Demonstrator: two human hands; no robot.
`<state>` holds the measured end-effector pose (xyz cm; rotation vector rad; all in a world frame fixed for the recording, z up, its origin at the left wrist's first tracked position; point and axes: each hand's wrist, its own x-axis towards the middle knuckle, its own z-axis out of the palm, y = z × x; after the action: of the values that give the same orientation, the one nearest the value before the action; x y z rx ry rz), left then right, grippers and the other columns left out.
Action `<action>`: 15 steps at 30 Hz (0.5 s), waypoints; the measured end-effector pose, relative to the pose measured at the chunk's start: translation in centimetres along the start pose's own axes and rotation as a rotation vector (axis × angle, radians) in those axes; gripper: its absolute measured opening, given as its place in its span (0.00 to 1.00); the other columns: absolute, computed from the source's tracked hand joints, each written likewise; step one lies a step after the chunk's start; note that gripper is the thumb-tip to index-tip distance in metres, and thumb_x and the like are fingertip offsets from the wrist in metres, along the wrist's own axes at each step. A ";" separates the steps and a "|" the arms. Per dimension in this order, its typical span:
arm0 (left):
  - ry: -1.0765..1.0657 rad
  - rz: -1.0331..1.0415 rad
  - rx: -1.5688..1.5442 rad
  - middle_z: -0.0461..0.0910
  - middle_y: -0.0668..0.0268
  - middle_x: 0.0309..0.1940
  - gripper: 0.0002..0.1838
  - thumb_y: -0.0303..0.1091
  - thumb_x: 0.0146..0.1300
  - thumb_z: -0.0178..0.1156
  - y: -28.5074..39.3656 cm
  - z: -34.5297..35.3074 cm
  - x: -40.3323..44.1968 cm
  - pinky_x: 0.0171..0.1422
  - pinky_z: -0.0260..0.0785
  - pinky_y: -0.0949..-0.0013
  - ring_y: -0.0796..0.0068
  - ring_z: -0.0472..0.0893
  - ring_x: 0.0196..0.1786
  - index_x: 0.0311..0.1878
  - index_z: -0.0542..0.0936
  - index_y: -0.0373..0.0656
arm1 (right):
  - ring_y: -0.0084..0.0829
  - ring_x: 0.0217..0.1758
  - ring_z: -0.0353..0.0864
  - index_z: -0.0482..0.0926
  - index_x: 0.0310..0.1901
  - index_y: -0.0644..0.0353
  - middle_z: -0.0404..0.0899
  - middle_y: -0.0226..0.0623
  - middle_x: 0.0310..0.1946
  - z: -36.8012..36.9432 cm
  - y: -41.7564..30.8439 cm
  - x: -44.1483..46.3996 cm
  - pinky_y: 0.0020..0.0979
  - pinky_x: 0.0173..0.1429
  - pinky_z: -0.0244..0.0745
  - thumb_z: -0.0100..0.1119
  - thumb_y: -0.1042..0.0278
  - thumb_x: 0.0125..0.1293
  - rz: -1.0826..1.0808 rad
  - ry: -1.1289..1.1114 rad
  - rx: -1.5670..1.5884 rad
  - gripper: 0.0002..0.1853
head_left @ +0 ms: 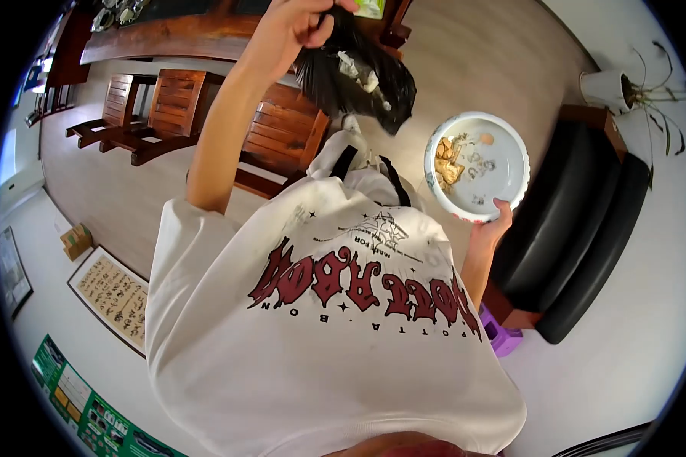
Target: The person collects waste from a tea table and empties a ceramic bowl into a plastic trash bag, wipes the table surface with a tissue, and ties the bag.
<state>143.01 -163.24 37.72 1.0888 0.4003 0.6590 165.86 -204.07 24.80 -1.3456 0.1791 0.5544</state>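
Observation:
My left hand (306, 29), raised at the top centre, has its fingers closed on a black plastic bag (392, 80). The bag hangs below the fingers, with crumpled white scraps showing in it. On the right, my right hand (494, 222) grips the near rim of a round white bowl (515, 145), its thumb over the edge. Inside the bowl, brownish-yellow crumpled pieces (448, 166) lie to the left, and small dark bits and a wet-looking patch show on the bottom. Bag and bowl are apart.
Wooden chairs (177, 103) and a wooden table (168, 42) stand at the upper left. A black sofa (579, 221) is at the right, with a potted plant (606, 91) above it. A purple stool-like object (499, 335) is beside my right arm. Framed writing (110, 293) is at the lower left.

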 end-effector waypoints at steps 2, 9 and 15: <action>-0.112 0.066 -0.019 0.83 0.61 0.42 0.16 0.33 0.72 0.51 1.4 0.3 -2.0 0.25 0.56 0.74 0.79 0.68 0.22 0.58 0.77 0.35 | 0.45 0.63 0.74 0.70 0.65 0.67 0.74 0.44 0.59 1.1 -0.8 -0.3 0.45 0.67 0.71 0.57 0.66 0.51 -0.041 -0.042 0.023 0.36; -0.144 0.202 0.003 0.82 0.60 0.42 0.22 0.34 0.74 0.52 8.5 0.4 -5.4 0.24 0.59 0.75 0.77 0.70 0.21 0.67 0.72 0.36 | 0.44 0.64 0.74 0.70 0.66 0.67 0.75 0.42 0.59 3.1 -2.9 -2.7 0.44 0.68 0.70 0.57 0.67 0.50 -0.034 -0.062 0.000 0.36; 0.058 0.061 0.264 0.78 0.65 0.45 0.38 0.43 0.71 0.46 4.7 -5.1 -8.9 0.33 0.52 0.76 0.80 0.60 0.27 0.76 0.57 0.25 | 0.43 0.63 0.74 0.72 0.64 0.68 0.76 0.42 0.57 3.1 -3.5 -3.1 0.43 0.68 0.70 0.58 0.67 0.50 -0.035 -0.068 -0.015 0.35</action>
<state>131.91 -164.31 39.71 1.3391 0.5159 0.7064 164.32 -202.34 29.89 -1.3398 0.0958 0.5725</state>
